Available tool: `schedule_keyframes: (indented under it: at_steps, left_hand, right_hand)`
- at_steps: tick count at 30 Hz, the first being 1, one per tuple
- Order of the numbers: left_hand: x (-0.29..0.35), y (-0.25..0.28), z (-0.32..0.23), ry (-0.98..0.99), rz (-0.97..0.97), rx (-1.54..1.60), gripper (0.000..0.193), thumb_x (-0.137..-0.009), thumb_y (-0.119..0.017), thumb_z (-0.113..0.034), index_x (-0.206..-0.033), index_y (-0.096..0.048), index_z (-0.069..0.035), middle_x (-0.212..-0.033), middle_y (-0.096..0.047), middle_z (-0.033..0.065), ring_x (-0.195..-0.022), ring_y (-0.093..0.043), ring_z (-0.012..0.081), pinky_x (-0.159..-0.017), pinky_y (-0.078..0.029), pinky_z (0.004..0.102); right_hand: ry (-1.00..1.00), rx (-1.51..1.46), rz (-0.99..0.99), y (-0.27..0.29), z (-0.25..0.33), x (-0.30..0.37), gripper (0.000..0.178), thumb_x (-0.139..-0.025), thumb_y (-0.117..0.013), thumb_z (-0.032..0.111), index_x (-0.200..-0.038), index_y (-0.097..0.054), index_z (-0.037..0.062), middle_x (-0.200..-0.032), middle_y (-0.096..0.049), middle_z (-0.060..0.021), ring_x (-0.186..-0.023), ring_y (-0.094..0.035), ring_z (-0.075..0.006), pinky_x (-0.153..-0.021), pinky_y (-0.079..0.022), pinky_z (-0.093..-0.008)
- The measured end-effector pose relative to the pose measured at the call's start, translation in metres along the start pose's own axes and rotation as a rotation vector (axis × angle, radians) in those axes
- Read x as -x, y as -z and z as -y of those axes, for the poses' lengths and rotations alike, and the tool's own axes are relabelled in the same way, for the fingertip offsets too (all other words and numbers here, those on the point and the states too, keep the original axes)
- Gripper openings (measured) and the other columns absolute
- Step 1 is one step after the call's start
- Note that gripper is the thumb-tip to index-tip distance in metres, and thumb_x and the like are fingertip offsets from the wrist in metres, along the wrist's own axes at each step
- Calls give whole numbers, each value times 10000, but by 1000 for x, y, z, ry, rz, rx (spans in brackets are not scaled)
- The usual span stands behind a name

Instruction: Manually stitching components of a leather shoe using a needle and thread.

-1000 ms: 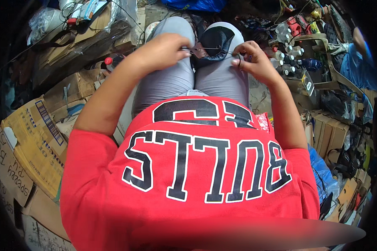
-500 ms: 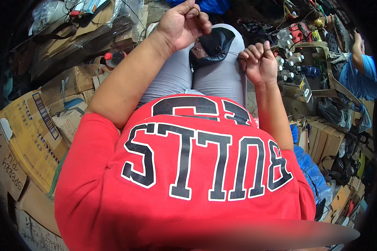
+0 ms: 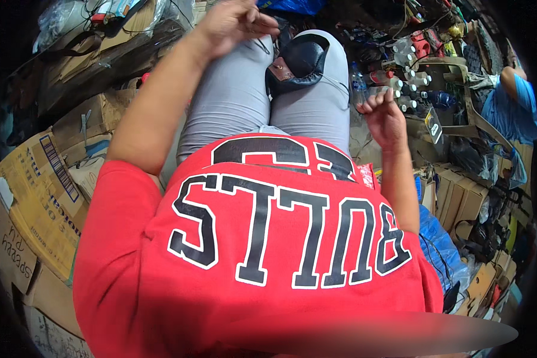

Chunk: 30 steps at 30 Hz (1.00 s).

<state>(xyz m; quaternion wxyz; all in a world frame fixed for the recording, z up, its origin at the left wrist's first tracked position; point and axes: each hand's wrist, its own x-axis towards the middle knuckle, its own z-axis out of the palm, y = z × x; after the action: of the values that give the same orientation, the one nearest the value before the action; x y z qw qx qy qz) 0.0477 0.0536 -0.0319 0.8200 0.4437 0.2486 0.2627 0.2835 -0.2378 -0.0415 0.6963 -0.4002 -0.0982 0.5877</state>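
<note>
A black, glossy item that looks like a shoe (image 3: 307, 58), with a brown patch at its side, rests on my right thigh near the knee. My left hand (image 3: 235, 25) is raised above and left of it, fingers bent together and partly blurred. A thin dark thread (image 3: 261, 46) hangs below those fingers over my left knee. Off to the right of my thigh is my right hand (image 3: 388, 119), fingers curled in. Another stretch of thread (image 3: 335, 82) runs from the shoe across my thigh toward this hand. What exactly sits inside the fingers is hard to see.
Several plastic bottles (image 3: 409, 77) stand at the right, by a curved wooden frame (image 3: 466, 98). A person in a blue shirt (image 3: 504, 110) is at the far right. Cardboard boxes (image 3: 39, 197) line the left, and a blue plastic sheet (image 3: 441, 244) lies at the lower right.
My hands have spread apart: the left moved up and left, the right a little down and right. The shoe now shows more fully on my thigh.
</note>
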Motion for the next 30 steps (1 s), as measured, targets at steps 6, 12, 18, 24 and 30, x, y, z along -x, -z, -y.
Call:
schedule_keyframes:
  at_steps: [6, 12, 18, 24, 30]
  left_hand:
    - [0, 36, -39, -277, -82, -823, 315, -966, -451, -273, -902, -633, -25, -909, -663, 125, -718, -630, 165, -688, -510, 292]
    - [5, -67, 21, -333, 338, -1215, 458, -757, -703, -328, -1097, -596, -41, -1084, -599, 172, -1039, -568, 276, -902, -438, 352]
    - [-7, -85, 30, -176, 454, -1168, 422, -716, -752, -281, -997, -581, -16, -921, -622, 126, -900, -579, 216, -816, -441, 308]
    - [-11, -80, 26, -97, 456, -1039, 349, -714, -760, -235, -926, -589, -17, -862, -617, 54, -811, -536, 131, -756, -430, 277]
    - [-18, -73, 12, 105, 650, -852, 288, -784, -689, -153, -1047, -655, -40, -953, -655, 27, -891, -565, 115, -875, -423, 264]
  right_hand:
    - [-9, 1291, -275, 42, 41, 22, 520, -826, -647, 216, -1300, -489, 73, -1191, -537, -146, -1085, -539, -252, -920, -430, -349]
    - [228, 1450, 153, -92, 25, -33, 261, -851, -643, 255, -908, -660, 0, -796, -600, -79, -729, -556, -124, -666, -458, -282]
    - [129, 1555, 290, -100, 15, -35, 225, -836, -606, 173, -731, -559, -20, -524, -411, -37, -522, -390, -104, -496, -370, -304]
    - [180, 1144, 146, -94, 51, 7, 164, -868, -637, 153, -780, -595, 21, -662, -432, 40, -633, -417, -51, -552, -349, -223]
    - [303, 1477, 169, -101, 26, -9, 158, -850, -633, 85, -999, -682, 68, -764, -517, -19, -676, -492, -87, -620, -418, -238]
